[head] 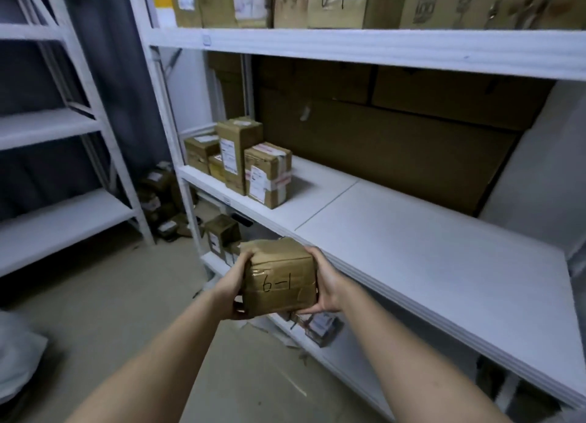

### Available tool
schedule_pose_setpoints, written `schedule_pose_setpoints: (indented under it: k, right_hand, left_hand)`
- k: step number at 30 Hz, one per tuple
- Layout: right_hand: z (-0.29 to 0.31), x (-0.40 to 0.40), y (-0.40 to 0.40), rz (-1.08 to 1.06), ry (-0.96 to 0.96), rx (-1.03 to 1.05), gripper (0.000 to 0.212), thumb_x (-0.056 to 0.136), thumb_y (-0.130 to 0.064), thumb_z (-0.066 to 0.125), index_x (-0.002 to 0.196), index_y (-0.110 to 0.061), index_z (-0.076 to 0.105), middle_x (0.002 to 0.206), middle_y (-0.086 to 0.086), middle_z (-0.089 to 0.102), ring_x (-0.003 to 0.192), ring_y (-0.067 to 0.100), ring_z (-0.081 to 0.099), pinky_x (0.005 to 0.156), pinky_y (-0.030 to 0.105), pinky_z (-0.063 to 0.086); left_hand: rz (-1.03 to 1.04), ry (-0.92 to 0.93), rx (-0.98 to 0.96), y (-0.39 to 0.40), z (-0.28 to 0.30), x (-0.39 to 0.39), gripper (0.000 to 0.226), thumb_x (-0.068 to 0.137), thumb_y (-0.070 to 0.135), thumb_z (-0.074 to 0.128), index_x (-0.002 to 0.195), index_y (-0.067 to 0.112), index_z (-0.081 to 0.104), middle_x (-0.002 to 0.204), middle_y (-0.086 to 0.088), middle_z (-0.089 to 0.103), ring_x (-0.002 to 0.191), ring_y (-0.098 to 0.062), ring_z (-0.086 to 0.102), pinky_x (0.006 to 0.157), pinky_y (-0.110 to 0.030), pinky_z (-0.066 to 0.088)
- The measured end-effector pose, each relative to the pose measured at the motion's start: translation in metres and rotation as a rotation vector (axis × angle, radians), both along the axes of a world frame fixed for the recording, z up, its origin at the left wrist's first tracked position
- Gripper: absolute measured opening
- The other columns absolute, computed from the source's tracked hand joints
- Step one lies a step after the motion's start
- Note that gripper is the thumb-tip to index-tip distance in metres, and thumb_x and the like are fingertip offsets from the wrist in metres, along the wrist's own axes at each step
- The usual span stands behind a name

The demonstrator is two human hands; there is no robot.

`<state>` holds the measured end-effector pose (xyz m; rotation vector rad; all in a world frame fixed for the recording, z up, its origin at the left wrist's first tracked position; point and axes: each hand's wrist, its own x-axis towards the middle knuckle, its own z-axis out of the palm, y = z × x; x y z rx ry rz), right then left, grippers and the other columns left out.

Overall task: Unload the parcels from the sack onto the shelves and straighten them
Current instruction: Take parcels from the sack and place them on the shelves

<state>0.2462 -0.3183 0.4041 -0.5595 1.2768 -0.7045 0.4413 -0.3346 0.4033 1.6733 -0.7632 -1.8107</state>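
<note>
A small brown cardboard parcel [279, 276], taped and marked "6-1" in black pen, is held in the air in front of the white middle shelf [428, 245]. My left hand [234, 283] grips its left side and my right hand [326, 283] grips its right side, fingers curled under it. The parcel hangs just below and in front of the shelf's front edge. At the shelf's far left end stand several upright brown parcels [247, 159] with white labels. A white sack [16, 365] shows partly at the lower left edge.
The top shelf [348, 45] carries a row of brown boxes. Large flat cardboard [396, 143] leans at the back of the middle shelf. More parcels sit on the bottom shelf [222, 235] and on the floor [161, 197]. A second white rack [57, 175] stands to the left.
</note>
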Motion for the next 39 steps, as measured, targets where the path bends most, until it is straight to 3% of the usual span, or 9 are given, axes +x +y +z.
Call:
schedule_pose_setpoints:
  k: [5,11,13,17,21,24,31,35,39]
  right_hand:
    - [0.048,0.013,-0.015,0.040,0.020,-0.113,0.073,0.071,-0.079,0.048,0.102,-0.017,0.071,0.090,0.011,0.076,0.095,0.028,0.066,0.068,0.037,0.055]
    - [0.109,0.017,-0.034,-0.027,0.049,-0.287,0.089,0.068,-0.087,0.046,0.113,-0.014,0.069,0.107,0.013,0.072,0.103,0.028,0.067,0.091,0.042,0.054]
    - [0.132,0.016,-0.038,-0.070,0.088,-0.342,0.091,0.064,-0.087,0.047,0.116,-0.015,0.065,0.109,0.013,0.071,0.104,0.028,0.065,0.089,0.043,0.055]
    - [0.181,0.012,-0.042,-0.117,0.098,-0.537,0.068,0.081,-0.080,0.036,0.109,-0.025,0.064,0.084,0.001,0.075,0.088,0.019,0.067,0.073,0.034,0.057]
    - [0.231,0.008,-0.038,-0.178,0.142,-0.729,0.079,0.082,-0.079,0.034,0.141,-0.028,0.047,0.135,0.006,0.057,0.124,0.025,0.053,0.108,0.043,0.039]
    - [0.266,0.003,-0.028,-0.251,0.178,-0.847,0.082,0.084,-0.078,0.033,0.149,-0.029,0.034,0.155,0.001,0.034,0.140,0.023,0.033,0.115,0.041,0.024]
    - [0.321,-0.020,-0.009,-0.446,0.239,-1.037,0.082,0.085,-0.078,0.031,0.150,-0.028,0.030,0.157,0.002,0.028,0.143,0.024,0.026,0.113,0.045,0.022]
    - [0.340,-0.035,0.004,-0.540,0.261,-1.113,0.080,0.086,-0.077,0.031,0.151,-0.029,0.027,0.158,0.000,0.023,0.144,0.023,0.022,0.113,0.045,0.020]
    - [0.356,-0.057,0.016,-0.650,0.288,-1.169,0.077,0.087,-0.076,0.029,0.151,-0.032,0.026,0.159,-0.002,0.021,0.145,0.022,0.020,0.114,0.044,0.017]
  left_hand:
    - [0.015,-0.039,-0.105,-0.012,0.049,0.013,0.076,0.063,0.079,0.057,0.099,0.012,0.060,0.101,-0.014,0.062,0.092,-0.030,0.061,0.067,-0.039,0.057]
    - [0.064,-0.077,-0.268,-0.026,0.122,0.005,0.077,0.070,0.083,0.047,0.094,0.011,0.058,0.091,-0.014,0.062,0.083,-0.030,0.061,0.059,-0.035,0.051]
    - [0.094,-0.066,-0.337,-0.030,0.147,0.001,0.079,0.072,0.083,0.046,0.103,0.012,0.055,0.092,-0.012,0.060,0.082,-0.029,0.058,0.058,-0.034,0.049]
    - [0.168,-0.037,-0.520,-0.040,0.193,-0.011,0.093,0.073,0.081,0.045,0.138,0.016,0.040,0.121,-0.013,0.057,0.106,-0.032,0.056,0.092,-0.045,0.048]
    - [0.197,-0.019,-0.713,-0.038,0.239,-0.025,0.099,0.070,0.085,0.041,0.143,0.019,0.033,0.131,-0.015,0.051,0.110,-0.032,0.054,0.094,-0.043,0.046]
    - [0.206,-0.005,-0.858,-0.035,0.269,-0.037,0.098,0.068,0.088,0.036,0.138,0.019,0.037,0.126,-0.013,0.054,0.111,-0.032,0.055,0.099,-0.050,0.045]
    - [0.219,0.062,-1.116,-0.017,0.323,-0.070,0.097,0.071,0.086,0.032,0.140,0.018,0.034,0.132,-0.008,0.051,0.119,-0.027,0.050,0.104,-0.050,0.039]
    - [0.179,0.111,-1.236,-0.012,0.343,-0.088,0.076,0.083,0.078,0.030,0.129,0.019,0.043,0.120,-0.001,0.052,0.120,-0.022,0.048,0.102,-0.042,0.037]
    - [0.029,0.167,-1.263,-0.009,0.364,-0.113,0.076,0.088,0.074,0.026,0.140,0.023,0.045,0.139,-0.004,0.048,0.131,-0.023,0.042,0.111,-0.041,0.029]
